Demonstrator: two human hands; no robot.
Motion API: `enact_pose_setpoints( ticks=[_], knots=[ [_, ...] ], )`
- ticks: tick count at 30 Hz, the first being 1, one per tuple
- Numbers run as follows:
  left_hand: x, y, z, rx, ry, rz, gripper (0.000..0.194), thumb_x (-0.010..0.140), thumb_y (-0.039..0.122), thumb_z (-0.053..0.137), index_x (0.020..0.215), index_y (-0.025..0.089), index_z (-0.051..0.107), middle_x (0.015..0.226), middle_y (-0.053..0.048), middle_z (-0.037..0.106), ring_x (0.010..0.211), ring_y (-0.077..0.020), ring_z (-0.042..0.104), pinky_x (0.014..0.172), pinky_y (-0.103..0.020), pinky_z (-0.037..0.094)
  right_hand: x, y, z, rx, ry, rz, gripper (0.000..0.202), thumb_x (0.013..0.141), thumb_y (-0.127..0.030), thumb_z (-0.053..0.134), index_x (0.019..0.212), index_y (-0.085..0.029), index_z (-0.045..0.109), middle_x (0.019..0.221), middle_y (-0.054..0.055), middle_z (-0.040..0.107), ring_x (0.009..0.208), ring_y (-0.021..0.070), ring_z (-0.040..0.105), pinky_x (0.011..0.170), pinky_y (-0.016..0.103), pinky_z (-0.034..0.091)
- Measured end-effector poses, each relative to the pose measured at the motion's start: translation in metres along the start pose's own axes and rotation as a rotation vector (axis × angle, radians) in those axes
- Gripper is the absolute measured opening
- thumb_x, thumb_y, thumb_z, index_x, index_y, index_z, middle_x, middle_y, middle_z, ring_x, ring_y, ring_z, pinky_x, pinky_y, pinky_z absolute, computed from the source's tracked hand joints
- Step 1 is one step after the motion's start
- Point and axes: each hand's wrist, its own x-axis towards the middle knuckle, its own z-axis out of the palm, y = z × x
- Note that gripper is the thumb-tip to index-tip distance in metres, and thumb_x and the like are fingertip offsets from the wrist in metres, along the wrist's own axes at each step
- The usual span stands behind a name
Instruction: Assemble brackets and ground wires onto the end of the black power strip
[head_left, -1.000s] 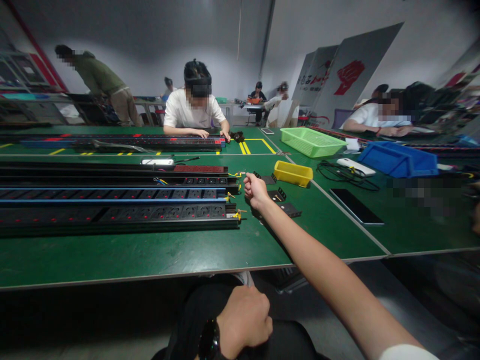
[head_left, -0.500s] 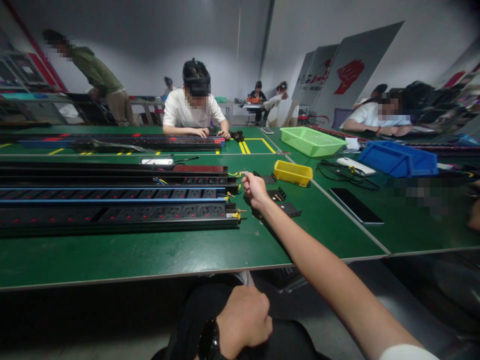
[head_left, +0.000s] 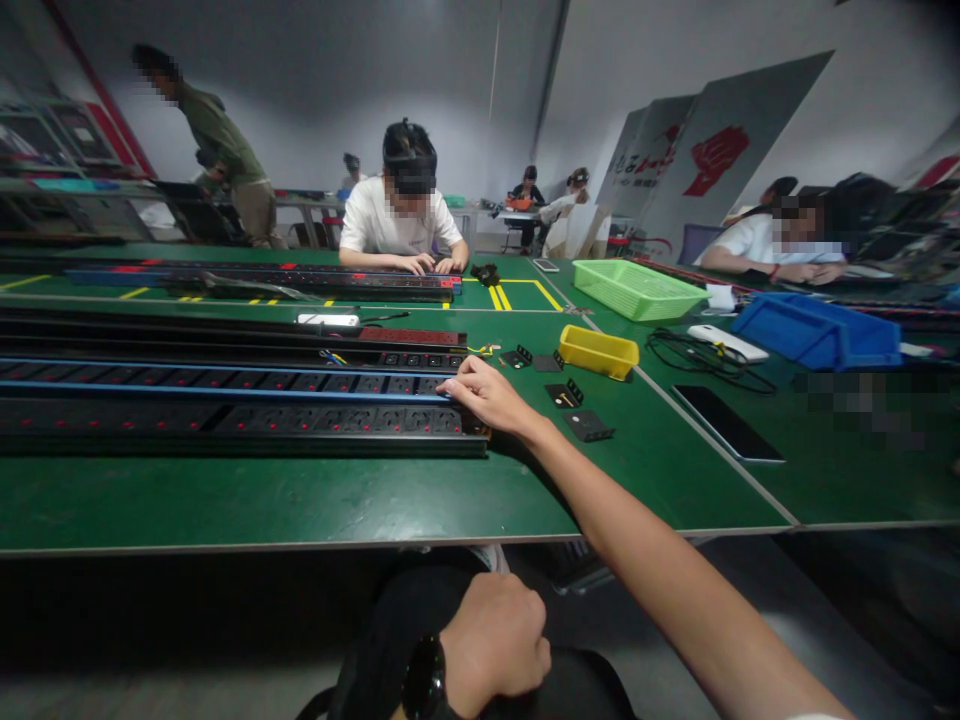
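My right hand (head_left: 486, 394) reaches over the right ends of the power strips, with its fingers curled on the end of the blue-edged power strip (head_left: 315, 382). Its thumb and the strip's very end are partly hidden. Nearer to me lies a black power strip (head_left: 352, 422) with a row of sockets and red dots, just beside this hand. Behind are more dark strips, one with a reddish-brown section (head_left: 420, 337), and yellow-green wires (head_left: 484, 350) stick out at their ends. My left hand (head_left: 499, 635), below a black wristwatch, rests in a fist over my lap.
Several black metal brackets (head_left: 589, 426) lie right of my right hand. Beyond them stand a yellow bin (head_left: 598, 352), a green basket (head_left: 637, 290) and a blue bin (head_left: 821, 330). A dark tablet (head_left: 727, 422) and a coiled black cable (head_left: 705, 360) lie rightward. A co-worker (head_left: 405, 215) sits opposite.
My right hand has moved from the wire ends nearer to me and left, onto the blue-edged power strip's end. My left hand stays in a fist. The camera view has shifted slightly.
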Motion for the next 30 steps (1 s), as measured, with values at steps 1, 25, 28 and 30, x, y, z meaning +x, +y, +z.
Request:
enact_pose_setpoints(
  ticks=[1, 25, 28, 30],
  knots=[
    [0.000, 0.000, 0.000, -0.004, -0.004, 0.000, 0.039, 0.091, 0.031, 0.052, 0.100, 0.005, 0.079, 0.099, -0.025, 0.077, 0.097, -0.0412, 0.075, 0.086, -0.053, 0.061, 0.000, -0.001, -0.001, -0.017, -0.016, 0.001, 0.039, 0.108, -0.042, 0.046, 0.112, -0.023, 0.080, 0.096, 0.003, 0.052, 0.090, 0.0156, 0.056, 0.085, 0.028, 0.041],
    [0.011, -0.001, 0.005, -0.025, -0.007, -0.050, 0.034, 0.080, 0.025, 0.055, 0.095, 0.009, 0.082, 0.099, -0.023, 0.078, 0.100, -0.0397, 0.075, 0.093, -0.047, 0.059, -0.024, -0.008, -0.064, -0.385, -0.120, 0.093, 0.041, 0.108, -0.044, 0.043, 0.132, -0.023, 0.069, 0.126, 0.007, 0.073, 0.114, 0.0197, 0.065, 0.094, 0.027, 0.042],
    [0.013, -0.004, 0.006, 0.004, 0.004, -0.051, 0.034, 0.080, 0.024, 0.054, 0.094, 0.011, 0.082, 0.100, -0.021, 0.079, 0.100, -0.0377, 0.076, 0.091, -0.044, 0.059, -0.045, 0.009, -0.095, -0.617, -0.161, 0.296, 0.039, 0.105, -0.040, 0.046, 0.130, -0.021, 0.070, 0.122, 0.010, 0.075, 0.112, 0.0226, 0.067, 0.093, 0.029, 0.044],
    [0.014, -0.004, 0.005, 0.022, 0.023, -0.053, 0.034, 0.080, 0.024, 0.054, 0.093, 0.012, 0.082, 0.100, -0.021, 0.079, 0.100, -0.0368, 0.076, 0.090, -0.042, 0.059, -0.057, 0.018, -0.108, -0.755, -0.199, 0.434, 0.038, 0.104, -0.037, 0.047, 0.128, -0.021, 0.071, 0.121, 0.012, 0.074, 0.111, 0.0238, 0.067, 0.092, 0.029, 0.044]
  ],
)
